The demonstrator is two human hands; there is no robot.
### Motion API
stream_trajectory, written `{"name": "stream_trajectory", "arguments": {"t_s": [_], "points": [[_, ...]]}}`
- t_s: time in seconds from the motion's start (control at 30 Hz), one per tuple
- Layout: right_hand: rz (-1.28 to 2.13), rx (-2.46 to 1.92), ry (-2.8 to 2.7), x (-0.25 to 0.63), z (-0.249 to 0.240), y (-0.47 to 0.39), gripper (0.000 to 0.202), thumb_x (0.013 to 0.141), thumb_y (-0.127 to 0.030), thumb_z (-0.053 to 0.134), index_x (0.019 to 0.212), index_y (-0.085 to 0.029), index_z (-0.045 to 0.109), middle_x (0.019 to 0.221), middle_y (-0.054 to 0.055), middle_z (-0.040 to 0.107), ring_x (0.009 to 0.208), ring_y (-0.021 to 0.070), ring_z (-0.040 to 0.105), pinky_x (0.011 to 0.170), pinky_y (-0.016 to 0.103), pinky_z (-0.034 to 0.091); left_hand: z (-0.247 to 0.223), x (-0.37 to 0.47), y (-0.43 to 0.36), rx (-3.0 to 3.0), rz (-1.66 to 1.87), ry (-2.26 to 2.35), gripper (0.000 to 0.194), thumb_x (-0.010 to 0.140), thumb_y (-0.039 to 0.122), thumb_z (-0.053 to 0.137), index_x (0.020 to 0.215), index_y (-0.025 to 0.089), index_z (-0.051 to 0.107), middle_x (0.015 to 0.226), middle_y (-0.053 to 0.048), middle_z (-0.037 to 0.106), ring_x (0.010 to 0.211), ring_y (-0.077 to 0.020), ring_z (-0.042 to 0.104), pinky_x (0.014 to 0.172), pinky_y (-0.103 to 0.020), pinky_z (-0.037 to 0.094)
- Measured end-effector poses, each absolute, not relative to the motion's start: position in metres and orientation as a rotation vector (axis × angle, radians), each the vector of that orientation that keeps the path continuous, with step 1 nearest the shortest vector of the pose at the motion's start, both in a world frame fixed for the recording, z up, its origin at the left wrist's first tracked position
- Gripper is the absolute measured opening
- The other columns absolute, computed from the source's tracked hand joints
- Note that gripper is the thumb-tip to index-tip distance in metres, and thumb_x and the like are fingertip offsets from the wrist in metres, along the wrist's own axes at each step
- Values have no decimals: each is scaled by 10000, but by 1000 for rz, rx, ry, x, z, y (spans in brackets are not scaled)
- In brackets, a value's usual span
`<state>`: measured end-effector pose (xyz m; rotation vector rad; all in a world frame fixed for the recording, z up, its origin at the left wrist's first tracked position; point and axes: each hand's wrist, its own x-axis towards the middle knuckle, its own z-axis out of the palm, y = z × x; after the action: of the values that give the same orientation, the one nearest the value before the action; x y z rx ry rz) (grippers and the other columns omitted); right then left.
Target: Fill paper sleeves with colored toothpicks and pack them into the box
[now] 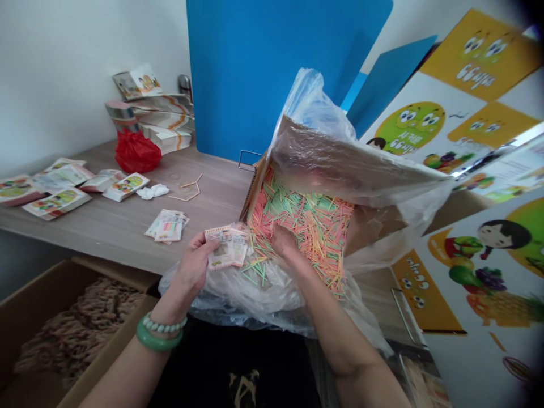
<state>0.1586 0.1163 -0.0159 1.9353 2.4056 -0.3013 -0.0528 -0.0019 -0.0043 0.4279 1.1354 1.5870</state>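
Observation:
Small printed packets (pixel 225 255) are held by my left hand (pixel 198 258), its fingers closed on their left edge. A carton lined with clear plastic (pixel 323 164) holds a heap of thin pink, green, yellow and orange sticks (pixel 314 226). Among the sticks at the left side is my right hand (pixel 283 241), fingers bent down; what they hold, if anything, is hidden. Some green sticks lie on the plastic in front. A small pile of similar packets (pixel 169 225) rests on the table left of my left hand.
On the wooden table (pixel 127 221) are a red plastic bag (pixel 136 152), stacked flat cartons (pixel 165 127), small boxes (pixel 127 186) and a crumpled tissue (pixel 152 191). A cardboard box (pixel 102 362) of packets stands lower left. Printed cartons (pixel 480 255) stand at right, a blue board (pixel 263 73) behind.

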Motion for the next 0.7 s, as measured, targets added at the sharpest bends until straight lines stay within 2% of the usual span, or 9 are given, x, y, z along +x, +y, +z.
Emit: {"name": "stream_trajectory", "arguments": {"t_s": [0.07,0.13,0.23,0.3,0.37,0.43,0.53,0.7], "points": [[-313,1973,2434,165,-13,121,350,962,-167,373,1226,-155,603,1178,145,692,1067,240,654,890,320,476,-2,-51,-6,436,1572,1085,412,511,278,867,862,156,691,777,-14,736,684,-167,660,656,-285,547],[-277,2030,2437,169,-10,124,351,983,-186,334,1207,-141,600,1157,156,693,1052,249,651,889,332,469,-2,-48,-9,453,1573,1077,407,516,293,878,847,157,682,759,-7,729,661,-152,650,628,-266,544],[-147,2033,2481,169,-2,123,293,957,-170,396,1147,-126,615,1114,182,699,1080,285,632,940,372,428,-5,-43,-11,447,1554,1058,409,510,291,885,833,153,678,736,-4,722,637,-146,643,595,-252,539],[-112,2023,2508,167,2,121,293,947,-158,406,1164,-133,602,1047,171,714,1044,282,642,917,364,427,-6,-41,-12,436,1531,1040,425,508,286,885,858,153,683,747,-6,729,638,-150,646,593,-258,546],[-172,2034,2497,162,5,119,318,959,-176,377,1200,-147,582,997,160,722,965,277,664,839,351,448,-6,-40,-13,433,1501,1046,441,510,281,882,886,154,689,770,-9,741,636,-149,648,598,-263,550],[-264,2029,2472,154,4,118,332,970,-204,371,1228,-167,577,1043,163,719,947,279,675,803,352,458,-7,-40,-13,440,1463,1068,438,520,284,874,899,154,695,786,-15,750,629,-147,650,598,-260,545],[-376,1961,2432,137,-5,118,332,957,-226,434,1239,-171,600,1140,175,706,1022,297,675,845,374,472,-8,-40,-13,463,1417,1105,437,530,296,857,914,150,709,780,-22,754,635,-151,658,598,-250,532],[-368,1986,2340,118,-20,124,307,941,-210,472,1173,-139,660,1097,181,724,1037,294,681,884,378,483,-9,-38,-13,496,1369,1146,400,510,314,851,845,146,709,708,-12,732,582,-146,638,553,-242,509]]}}
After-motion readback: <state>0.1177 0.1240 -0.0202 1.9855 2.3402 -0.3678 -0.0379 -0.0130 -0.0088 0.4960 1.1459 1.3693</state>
